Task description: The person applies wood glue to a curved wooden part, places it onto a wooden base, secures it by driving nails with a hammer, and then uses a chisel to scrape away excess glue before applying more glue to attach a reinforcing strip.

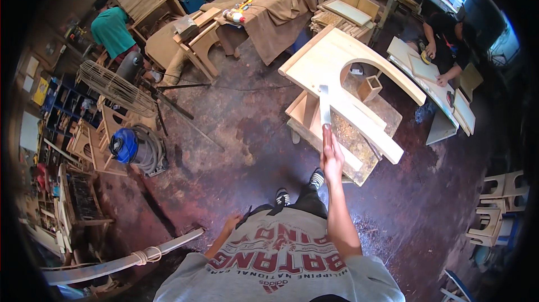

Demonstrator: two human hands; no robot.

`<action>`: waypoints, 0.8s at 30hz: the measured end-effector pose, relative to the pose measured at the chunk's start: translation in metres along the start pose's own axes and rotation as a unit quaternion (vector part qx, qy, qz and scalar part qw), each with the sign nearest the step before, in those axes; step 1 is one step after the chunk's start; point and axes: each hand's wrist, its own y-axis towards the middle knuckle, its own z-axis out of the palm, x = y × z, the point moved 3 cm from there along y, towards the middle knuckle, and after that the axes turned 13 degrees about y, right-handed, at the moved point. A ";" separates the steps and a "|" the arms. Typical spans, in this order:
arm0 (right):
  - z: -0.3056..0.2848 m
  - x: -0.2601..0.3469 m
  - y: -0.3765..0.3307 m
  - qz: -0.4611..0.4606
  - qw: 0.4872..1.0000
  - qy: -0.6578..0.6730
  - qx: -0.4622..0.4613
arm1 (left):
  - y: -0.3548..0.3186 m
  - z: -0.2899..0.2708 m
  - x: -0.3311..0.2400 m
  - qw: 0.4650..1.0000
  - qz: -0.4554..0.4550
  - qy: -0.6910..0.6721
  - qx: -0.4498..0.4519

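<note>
My right hand (pixel 333 159) is closed round the reddish-brown handle of a putty knife (pixel 325 106). Its flat metal blade points away from me, over a pale wooden furniture piece (pixel 316 66) with a large curved cut-out. From this angle I cannot tell whether the blade touches the wood. The piece rests on a low worktable (pixel 369 168) whose top is strewn with shavings; a small open wooden box (pixel 370 88) shows through the cut-out. My left hand (pixel 231 223) hangs low beside my hip, its fingers too small and dark to read.
On the right a co-worker (pixel 449 41) bends over pale panels (pixel 425 70) with a yellow sanding tool. Another person in green (pixel 110 31) stoops far left. A pedestal fan (pixel 115 88), a blue-topped shop vacuum (pixel 137 149) and a rope-tied plank (pixel 120 261) stand or lie on the left.
</note>
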 end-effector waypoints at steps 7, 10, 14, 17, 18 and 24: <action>0.008 0.000 0.060 -0.006 0.997 -0.076 0.016 | 0.010 0.005 0.009 0.998 -0.057 -0.029 0.012; 0.020 -0.002 0.038 -0.036 0.995 -0.081 0.035 | 0.010 -0.005 -0.006 1.000 -0.012 0.023 0.008; -0.003 -0.013 0.015 -0.055 0.997 -0.036 0.045 | 0.019 -0.030 -0.100 0.976 0.004 0.164 -0.143; 0.004 0.001 0.027 0.021 0.999 -0.028 0.017 | -0.031 -0.055 -0.400 0.899 0.317 0.096 -0.288; 0.011 0.005 0.039 0.051 0.998 -0.016 0.021 | -0.038 -0.048 -0.474 0.847 0.449 0.106 -0.263; 0.028 -0.055 0.035 0.036 0.999 -0.022 0.024 | 0.027 0.099 -0.679 0.686 0.582 0.409 -0.155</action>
